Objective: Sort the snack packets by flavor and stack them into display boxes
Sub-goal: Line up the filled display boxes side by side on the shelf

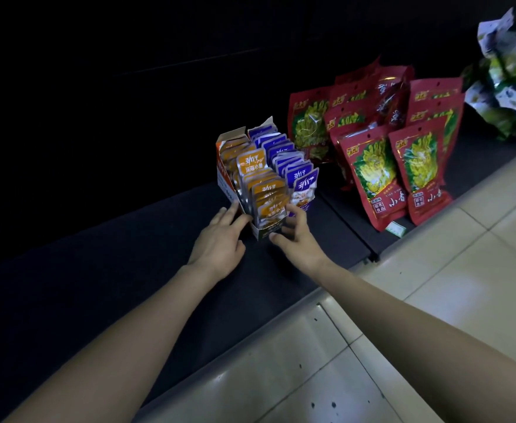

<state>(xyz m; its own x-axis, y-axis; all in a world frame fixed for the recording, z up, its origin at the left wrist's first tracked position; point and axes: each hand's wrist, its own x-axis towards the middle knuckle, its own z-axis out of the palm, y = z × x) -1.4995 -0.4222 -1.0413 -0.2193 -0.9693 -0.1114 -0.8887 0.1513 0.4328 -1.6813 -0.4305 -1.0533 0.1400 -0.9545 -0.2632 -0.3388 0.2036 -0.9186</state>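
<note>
dim dark shelf (128, 270) above pale tiled floor (434, 300).

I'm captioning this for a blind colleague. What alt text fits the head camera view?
Two bare hands reach a display box on a dark shelf: the left hand touches its left side, the right hand its front corner. Orange packets fill it, with purple packets in a row alongside. Red snack bags stand to the right.

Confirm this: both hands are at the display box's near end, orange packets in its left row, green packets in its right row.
Not green: the head view shows purple packets in that row. The left hand and right hand are at the near end of the display box, orange packets in the left row.
</note>
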